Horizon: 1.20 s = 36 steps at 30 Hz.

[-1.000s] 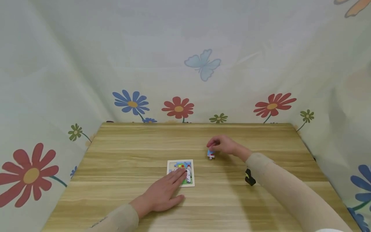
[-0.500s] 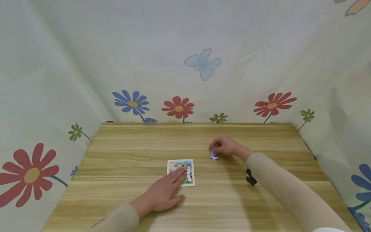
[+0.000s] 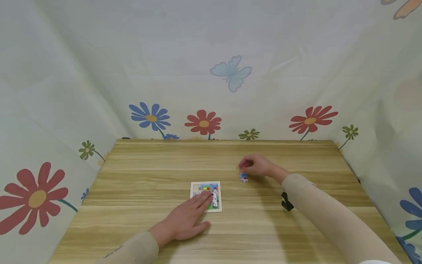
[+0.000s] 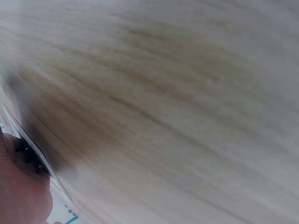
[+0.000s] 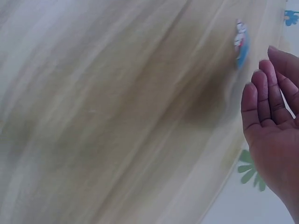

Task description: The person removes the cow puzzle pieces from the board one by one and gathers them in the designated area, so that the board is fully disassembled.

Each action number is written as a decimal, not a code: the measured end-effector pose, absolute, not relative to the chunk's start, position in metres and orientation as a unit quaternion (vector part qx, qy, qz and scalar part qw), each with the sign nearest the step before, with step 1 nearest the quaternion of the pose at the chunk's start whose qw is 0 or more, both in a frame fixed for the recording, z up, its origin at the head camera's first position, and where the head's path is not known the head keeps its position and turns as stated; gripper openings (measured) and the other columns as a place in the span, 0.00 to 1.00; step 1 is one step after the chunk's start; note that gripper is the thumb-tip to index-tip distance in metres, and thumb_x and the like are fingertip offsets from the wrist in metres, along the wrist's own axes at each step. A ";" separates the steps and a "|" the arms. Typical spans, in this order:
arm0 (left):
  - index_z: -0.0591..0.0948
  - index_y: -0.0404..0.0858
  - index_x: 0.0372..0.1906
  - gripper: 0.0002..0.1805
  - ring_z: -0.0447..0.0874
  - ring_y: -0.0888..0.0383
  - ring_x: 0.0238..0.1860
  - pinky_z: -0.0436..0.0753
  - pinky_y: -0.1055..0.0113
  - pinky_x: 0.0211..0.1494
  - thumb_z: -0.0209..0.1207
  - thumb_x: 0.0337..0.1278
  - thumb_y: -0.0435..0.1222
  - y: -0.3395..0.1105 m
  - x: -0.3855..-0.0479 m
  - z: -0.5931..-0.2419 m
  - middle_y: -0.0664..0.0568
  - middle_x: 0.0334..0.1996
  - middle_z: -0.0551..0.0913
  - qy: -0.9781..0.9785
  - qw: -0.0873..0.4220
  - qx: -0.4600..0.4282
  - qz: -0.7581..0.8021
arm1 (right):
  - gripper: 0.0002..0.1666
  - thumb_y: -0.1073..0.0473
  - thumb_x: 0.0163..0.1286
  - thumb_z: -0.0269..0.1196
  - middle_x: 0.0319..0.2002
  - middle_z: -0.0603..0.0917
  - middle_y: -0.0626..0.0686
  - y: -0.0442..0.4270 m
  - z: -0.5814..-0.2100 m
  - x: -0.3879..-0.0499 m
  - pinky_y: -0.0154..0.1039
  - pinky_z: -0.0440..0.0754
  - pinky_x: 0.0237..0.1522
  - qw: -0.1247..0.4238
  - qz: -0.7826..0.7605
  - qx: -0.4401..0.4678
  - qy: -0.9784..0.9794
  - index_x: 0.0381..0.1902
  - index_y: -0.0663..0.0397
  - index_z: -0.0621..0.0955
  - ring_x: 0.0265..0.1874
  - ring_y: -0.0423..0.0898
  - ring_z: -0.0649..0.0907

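Your right hand (image 3: 258,167) is nearest the puzzle piece (image 3: 244,178), which lies just nearside of its fingertips, pinched or not I cannot tell, rightward of the puzzle board (image 3: 219,200) beneath your straight-fingered left hand (image 3: 186,221).

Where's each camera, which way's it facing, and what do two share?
Head: on the head, facing forward and down at the striped wood-grain table; left hand, right hand, beige sleeves show.
Left wrist: on that wrist, facing across the table; left hand shows lower left, on a square pale-framed picture board.
Right wrist: on that wrist, facing across the table, small blue-red-white jigsaw piece ahead; right hand shows at right.
Shared: head and right wrist both show the piece and right hand.
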<state>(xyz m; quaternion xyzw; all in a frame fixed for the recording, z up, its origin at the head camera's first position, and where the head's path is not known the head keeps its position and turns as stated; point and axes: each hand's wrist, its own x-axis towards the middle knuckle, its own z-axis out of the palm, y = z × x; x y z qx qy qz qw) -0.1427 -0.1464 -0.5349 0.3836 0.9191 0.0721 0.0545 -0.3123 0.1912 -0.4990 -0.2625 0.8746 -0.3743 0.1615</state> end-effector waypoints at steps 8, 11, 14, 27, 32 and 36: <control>0.53 0.36 0.86 0.44 0.45 0.51 0.86 0.53 0.57 0.85 0.43 0.81 0.59 -0.147 -0.143 -0.535 0.45 0.86 0.49 0.919 0.054 0.385 0.067 | 0.16 0.62 0.72 0.71 0.46 0.89 0.52 0.169 -0.481 -0.304 0.42 0.86 0.54 0.188 -0.363 -0.296 0.863 0.54 0.64 0.86 0.46 0.43 0.86; 0.54 0.35 0.85 0.43 0.46 0.49 0.86 0.55 0.56 0.85 0.44 0.81 0.58 -0.146 -0.142 -0.534 0.44 0.86 0.50 0.918 0.049 0.388 0.072 | 0.16 0.63 0.73 0.71 0.47 0.89 0.55 0.158 -0.478 -0.301 0.40 0.86 0.54 0.192 -0.365 -0.312 0.856 0.55 0.65 0.86 0.46 0.43 0.86; 0.55 0.35 0.85 0.43 0.47 0.49 0.85 0.55 0.56 0.85 0.44 0.81 0.58 -0.146 -0.141 -0.534 0.43 0.86 0.50 0.918 0.048 0.387 0.073 | 0.17 0.62 0.72 0.72 0.47 0.89 0.56 0.147 -0.478 -0.298 0.39 0.86 0.53 0.193 -0.365 -0.324 0.851 0.54 0.65 0.86 0.45 0.42 0.86; 0.56 0.33 0.85 0.43 0.48 0.48 0.85 0.58 0.55 0.84 0.43 0.82 0.59 -0.147 -0.140 -0.538 0.42 0.85 0.52 0.915 0.027 0.399 0.060 | 0.19 0.60 0.71 0.73 0.52 0.89 0.53 0.104 -0.483 -0.291 0.38 0.86 0.57 0.186 -0.333 -0.372 0.846 0.57 0.60 0.87 0.50 0.44 0.87; 0.55 0.34 0.85 0.43 0.48 0.48 0.85 0.57 0.56 0.84 0.43 0.81 0.59 -0.148 -0.142 -0.535 0.42 0.86 0.51 0.913 0.028 0.403 0.056 | 0.18 0.59 0.70 0.74 0.52 0.88 0.51 0.092 -0.485 -0.290 0.37 0.85 0.56 0.194 -0.322 -0.377 0.846 0.57 0.57 0.87 0.49 0.42 0.85; 0.54 0.35 0.85 0.43 0.46 0.49 0.86 0.54 0.57 0.85 0.43 0.81 0.59 -0.148 -0.142 -0.533 0.43 0.86 0.50 0.914 0.041 0.400 0.052 | 0.18 0.60 0.71 0.74 0.51 0.88 0.50 0.085 -0.486 -0.287 0.36 0.85 0.56 0.201 -0.315 -0.383 0.845 0.56 0.56 0.88 0.49 0.42 0.85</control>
